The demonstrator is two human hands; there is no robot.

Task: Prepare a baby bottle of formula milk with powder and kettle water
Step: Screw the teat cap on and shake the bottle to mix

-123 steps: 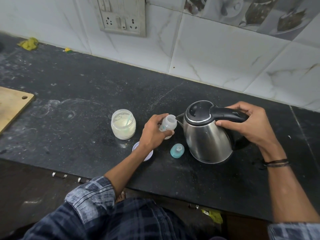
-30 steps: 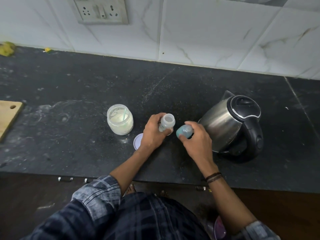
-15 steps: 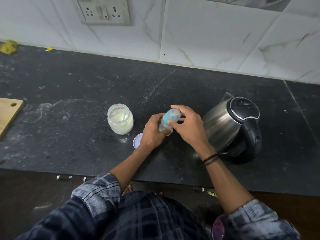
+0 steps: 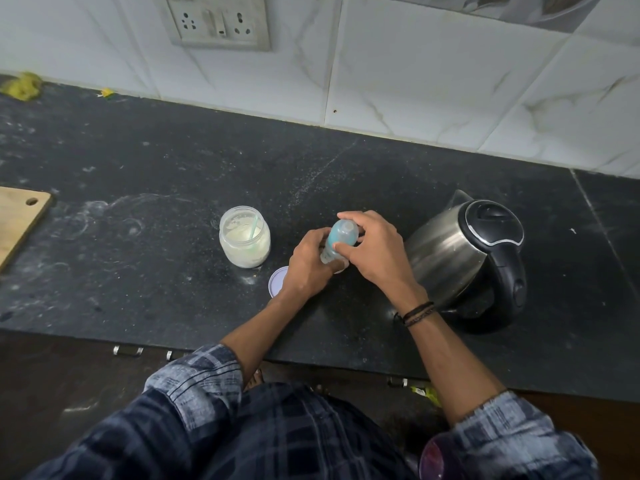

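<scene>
A small clear baby bottle (image 4: 327,252) stands on the black counter (image 4: 173,168), and my left hand (image 4: 308,268) is wrapped around its body. Its teal teat cap (image 4: 343,233) sits on top of the bottle, pinched by the fingers of my right hand (image 4: 377,252). An open jar of pale formula powder (image 4: 245,236) with a scoop stick inside stands to the left of the bottle. The jar's white lid (image 4: 278,286) lies flat by my left wrist. A steel kettle (image 4: 464,258) with a black lid and handle stands to the right, close to my right hand.
A wooden cutting board (image 4: 19,220) lies at the far left of the counter. A wall socket panel (image 4: 218,20) sits on the tiled wall behind. Yellow scraps (image 4: 22,84) lie at the back left corner. The counter's front edge runs just under my forearms.
My right hand let go of the kettle, picked up the teal cap from the counter and brought it onto the bottle's top. My left hand kept hold of the bottle.
</scene>
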